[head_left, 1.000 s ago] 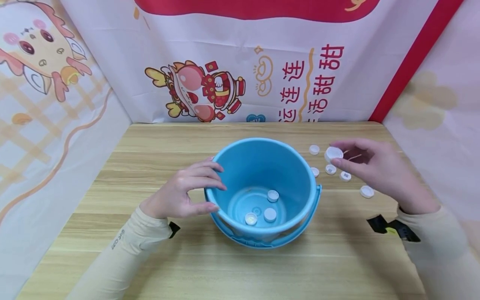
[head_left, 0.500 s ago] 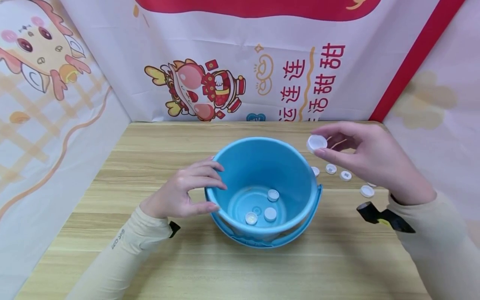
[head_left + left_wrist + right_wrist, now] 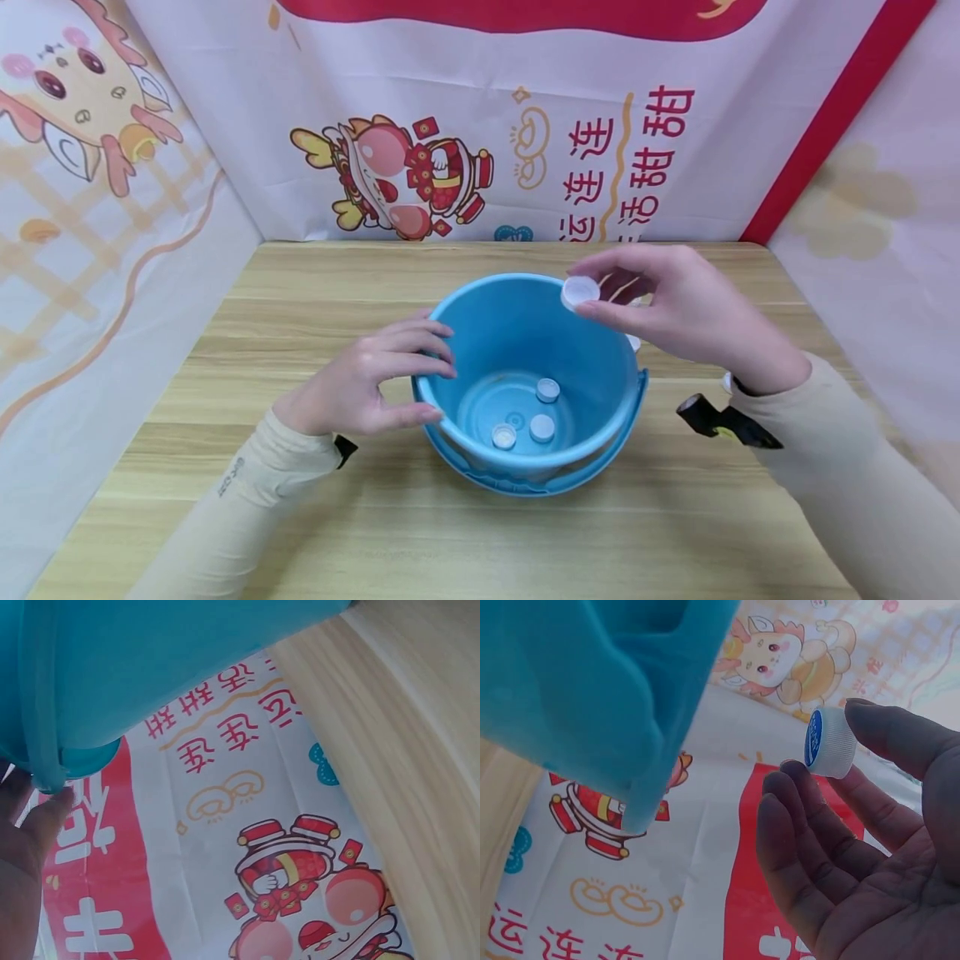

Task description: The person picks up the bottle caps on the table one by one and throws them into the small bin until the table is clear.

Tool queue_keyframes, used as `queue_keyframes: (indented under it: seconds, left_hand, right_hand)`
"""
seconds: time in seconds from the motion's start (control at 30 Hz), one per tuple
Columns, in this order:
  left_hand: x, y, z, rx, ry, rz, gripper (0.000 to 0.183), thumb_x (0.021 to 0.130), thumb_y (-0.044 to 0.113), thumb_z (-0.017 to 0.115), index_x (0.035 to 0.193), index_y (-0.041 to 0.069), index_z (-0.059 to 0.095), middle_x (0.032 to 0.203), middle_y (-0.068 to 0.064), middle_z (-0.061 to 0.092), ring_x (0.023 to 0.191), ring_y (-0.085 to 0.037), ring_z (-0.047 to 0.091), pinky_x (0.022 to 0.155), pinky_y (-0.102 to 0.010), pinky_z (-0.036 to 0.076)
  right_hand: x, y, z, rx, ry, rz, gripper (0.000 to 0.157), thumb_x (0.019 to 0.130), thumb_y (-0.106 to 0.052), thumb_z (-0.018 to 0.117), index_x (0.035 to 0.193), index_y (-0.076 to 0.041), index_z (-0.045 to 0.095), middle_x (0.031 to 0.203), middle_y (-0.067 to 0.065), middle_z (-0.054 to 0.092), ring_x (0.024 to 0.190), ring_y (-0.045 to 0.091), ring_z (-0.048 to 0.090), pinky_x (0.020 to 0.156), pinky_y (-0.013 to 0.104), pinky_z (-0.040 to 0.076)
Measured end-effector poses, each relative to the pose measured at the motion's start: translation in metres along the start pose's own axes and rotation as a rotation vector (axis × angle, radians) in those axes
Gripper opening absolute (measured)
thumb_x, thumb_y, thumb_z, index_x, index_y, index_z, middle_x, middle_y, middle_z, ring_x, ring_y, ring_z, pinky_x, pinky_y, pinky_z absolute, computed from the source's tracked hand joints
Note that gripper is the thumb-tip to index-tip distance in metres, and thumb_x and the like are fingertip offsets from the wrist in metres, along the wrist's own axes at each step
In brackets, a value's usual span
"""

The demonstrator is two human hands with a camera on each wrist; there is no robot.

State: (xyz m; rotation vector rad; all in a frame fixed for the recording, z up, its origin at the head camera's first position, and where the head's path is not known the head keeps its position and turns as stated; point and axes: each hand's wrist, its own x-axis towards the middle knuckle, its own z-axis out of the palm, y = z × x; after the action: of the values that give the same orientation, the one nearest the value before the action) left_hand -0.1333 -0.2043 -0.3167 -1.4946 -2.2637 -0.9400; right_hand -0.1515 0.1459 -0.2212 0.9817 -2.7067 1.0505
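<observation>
A round white cap [image 3: 581,293] is pinched between the thumb and fingers of the right hand [image 3: 671,312], which is the nearer to it. The cap is seen at the far right edge of the mouth of a blue bucket [image 3: 510,325], its opening lying leftward and below; a gap is shown between them from the right wrist. No long axis is offered by the short, tilted disc. The rim is the only barrier seen beside it. The bucket's left rim is touched by the left hand [image 3: 378,379], its thumb and fingers spread wide. Inside, three white caps [image 3: 542,428] are seen; others, partly hidden by the right arm, are scattered on the wooden bench [image 3: 300,275].
</observation>
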Motion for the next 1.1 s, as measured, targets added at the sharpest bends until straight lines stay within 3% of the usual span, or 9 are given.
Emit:
queue_keyframes:
  seconds: [0.13,0.33,0.57,0.77,1.1]
  left_hand:
    - [0.004,0.009,-0.004,0.066,0.011,0.058,0.046,0.093,0.050,0.064,0.112,0.009,0.073,0.123,-0.010,0.064,0.126,-0.034,0.051,0.105,-0.055,0.043]
    - [0.014,0.027,-0.002,0.123,0.038,0.166,0.045,0.091,0.048,0.068,0.107,0.005,0.074,0.118,-0.011,0.066,0.121,-0.032,0.056,0.102,-0.058,0.044]
    - [0.008,0.029,0.007,0.134,-0.033,0.081,0.049,0.092,0.052,0.065,0.109,0.007,0.074,0.115,-0.008,0.068,0.122,-0.030,0.057,0.108,-0.061,0.035]
    - [0.006,0.031,0.009,0.141,-0.048,0.045,0.052,0.094,0.054,0.060,0.111,0.007,0.074,0.115,-0.006,0.068,0.124,-0.028,0.056,0.112,-0.061,0.028]
    - [0.005,0.031,0.011,0.132,-0.040,0.007,0.050,0.095,0.054,0.057,0.111,0.009,0.074,0.116,-0.005,0.068,0.125,-0.027,0.055,0.113,-0.059,0.027]
  right_hand:
    - [0.006,-0.002,0.004,-0.006,-0.019,-0.003,0.040,0.085,-0.024,0.080,0.123,-0.014,0.070,0.108,0.000,0.070,0.090,0.014,0.065,0.075,0.027,0.058]
    - [0.013,-0.007,0.008,-0.009,-0.042,-0.011,0.042,0.084,-0.025,0.081,0.123,-0.014,0.069,0.109,0.001,0.070,0.091,0.015,0.066,0.076,0.036,0.060]
    - [0.019,-0.010,0.015,0.002,-0.085,-0.063,0.042,0.084,-0.022,0.081,0.123,-0.013,0.070,0.108,0.000,0.070,0.090,0.014,0.066,0.074,0.034,0.060]
    - [0.022,-0.011,0.020,0.010,-0.121,-0.083,0.042,0.083,-0.020,0.082,0.123,-0.011,0.070,0.107,0.000,0.070,0.088,0.013,0.065,0.073,0.033,0.060]
    - [0.023,-0.013,0.028,0.015,-0.163,-0.076,0.042,0.083,-0.021,0.082,0.122,-0.014,0.070,0.106,-0.003,0.069,0.090,0.012,0.064,0.075,0.032,0.059]
